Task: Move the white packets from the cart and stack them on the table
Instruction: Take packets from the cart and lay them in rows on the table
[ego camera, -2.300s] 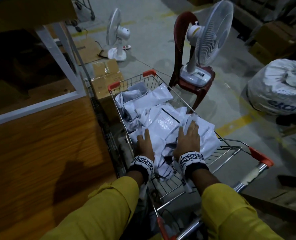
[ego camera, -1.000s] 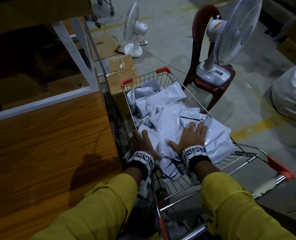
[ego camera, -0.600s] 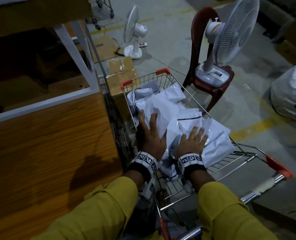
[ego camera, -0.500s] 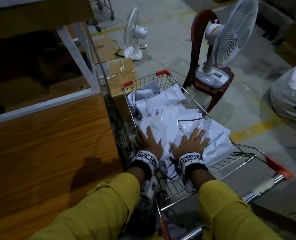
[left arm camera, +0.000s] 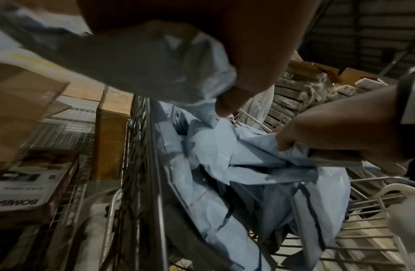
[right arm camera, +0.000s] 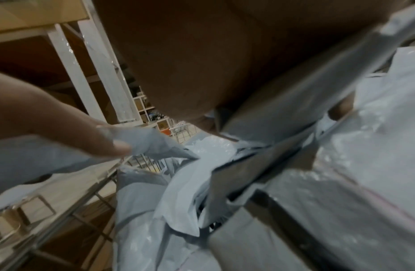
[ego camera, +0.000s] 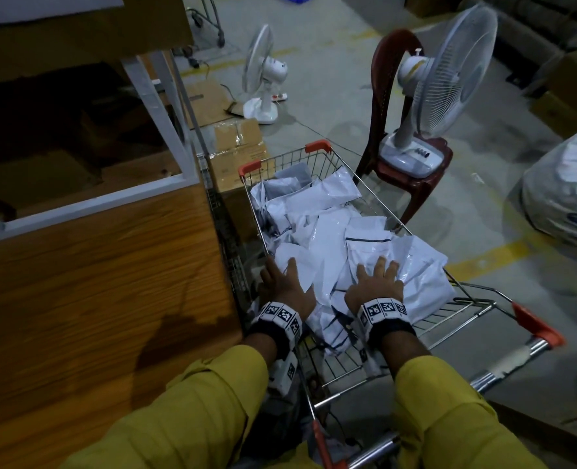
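Observation:
A wire shopping cart with orange corner caps holds a loose pile of white plastic packets. It stands right of the wooden table. Both hands lie on the near part of the pile. My left hand has its fingers spread on top; in the left wrist view its thumb curls under a packet and pinches it. My right hand covers another bundle, and the left wrist view shows this right hand gripping packets from the edge. The right wrist view is filled by the palm and packets.
A white fan stands on a dark red chair just beyond the cart. Another fan is on the floor. A taped cardboard box sits between table and cart. A large white sack lies right. A white shelf frame rises behind the table.
My left hand, which had reached forward over the pile, has drawn back to the near end beside my right hand. The packets under both hands have shifted a little.

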